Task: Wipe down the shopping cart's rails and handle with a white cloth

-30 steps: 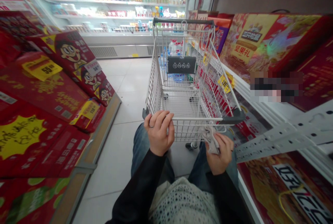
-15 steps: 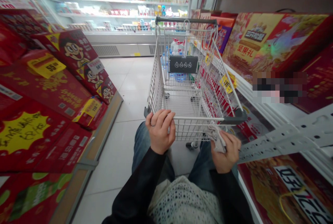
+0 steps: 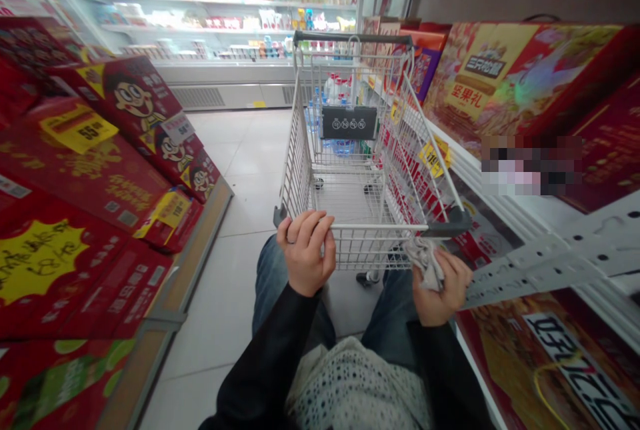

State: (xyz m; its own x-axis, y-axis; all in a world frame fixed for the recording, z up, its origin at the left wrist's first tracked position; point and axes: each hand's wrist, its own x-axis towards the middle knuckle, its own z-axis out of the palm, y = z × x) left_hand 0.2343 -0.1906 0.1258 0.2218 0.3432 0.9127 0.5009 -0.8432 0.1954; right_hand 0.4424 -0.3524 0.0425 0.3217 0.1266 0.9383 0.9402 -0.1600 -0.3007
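A wire shopping cart [image 3: 340, 200] stands right in front of me, with nothing lying in its basket. My left hand [image 3: 309, 250] is wrapped over the left part of its handle bar, fingers curled across the top. Below the bar's right end, my right hand [image 3: 441, 287] grips a crumpled greyish cloth [image 3: 424, 260]. The cloth bunches out from between thumb and fingers, close under the dark grey section of the handle [image 3: 447, 227]. Whether it touches the cart, I cannot tell. A dark sign plate [image 3: 349, 123] hangs at the cart's far end.
Red gift boxes [image 3: 95, 163] are stacked along the left on a wood-edged platform [image 3: 200, 243]. On the right, a white metal shelf [image 3: 545, 250] holds a nut gift box [image 3: 495, 80]. A lit refrigerated display [image 3: 215, 17] spans the back. Bottled water packs [image 3: 345, 147] stand beyond the cart.
My right hand with the cloth has shifted slightly to the right along the handle. My left hand keeps its place on the bar, and the view has turned a little.
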